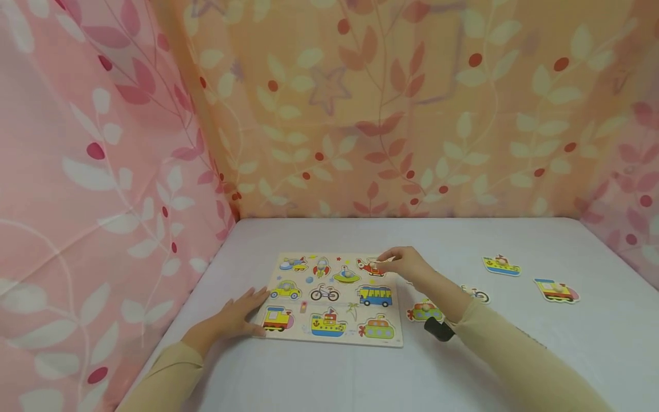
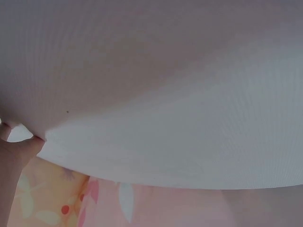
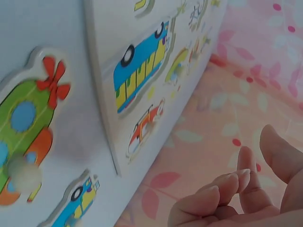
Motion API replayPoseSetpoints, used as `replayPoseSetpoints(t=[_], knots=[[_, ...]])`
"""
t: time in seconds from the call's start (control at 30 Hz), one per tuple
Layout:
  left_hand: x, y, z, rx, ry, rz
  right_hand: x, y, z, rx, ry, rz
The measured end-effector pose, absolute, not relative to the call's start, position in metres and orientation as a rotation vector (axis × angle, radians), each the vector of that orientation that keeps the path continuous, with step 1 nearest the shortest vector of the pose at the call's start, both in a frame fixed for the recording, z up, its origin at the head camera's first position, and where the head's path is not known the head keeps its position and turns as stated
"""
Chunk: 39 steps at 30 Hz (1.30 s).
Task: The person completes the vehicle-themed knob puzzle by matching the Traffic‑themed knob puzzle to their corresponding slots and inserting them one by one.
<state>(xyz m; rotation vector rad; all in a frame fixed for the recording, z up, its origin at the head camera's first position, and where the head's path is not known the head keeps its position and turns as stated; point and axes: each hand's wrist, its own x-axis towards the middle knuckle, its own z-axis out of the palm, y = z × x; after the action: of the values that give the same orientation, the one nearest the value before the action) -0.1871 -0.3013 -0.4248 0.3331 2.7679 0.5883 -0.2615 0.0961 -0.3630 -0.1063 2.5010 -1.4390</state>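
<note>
your left grip spread at left edge of puzzle board, board flat on counter, your right grip loose, pinching nothing, by red helicopter in board's far right corner, submarine piece right of board

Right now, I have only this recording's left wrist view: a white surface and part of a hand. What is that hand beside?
Observer: A puzzle board; the left hand rests at its left edge.
Operator: And the other hand?
Observer: The right hand is at the helicopter piece, near the board's far right corner.
Operator: Any pieces off the board?
Observer: Yes, a boat piece and a train piece, among others, lie to its right.
</note>
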Motion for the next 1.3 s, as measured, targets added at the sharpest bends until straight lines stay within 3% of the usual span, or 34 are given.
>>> replayPoseSetpoints(t=[1.3], knots=[[-0.187,-0.301,-0.423,0.334,2.767,0.603,-0.245,0.182,-0.355,-0.127,2.591,-1.297]])
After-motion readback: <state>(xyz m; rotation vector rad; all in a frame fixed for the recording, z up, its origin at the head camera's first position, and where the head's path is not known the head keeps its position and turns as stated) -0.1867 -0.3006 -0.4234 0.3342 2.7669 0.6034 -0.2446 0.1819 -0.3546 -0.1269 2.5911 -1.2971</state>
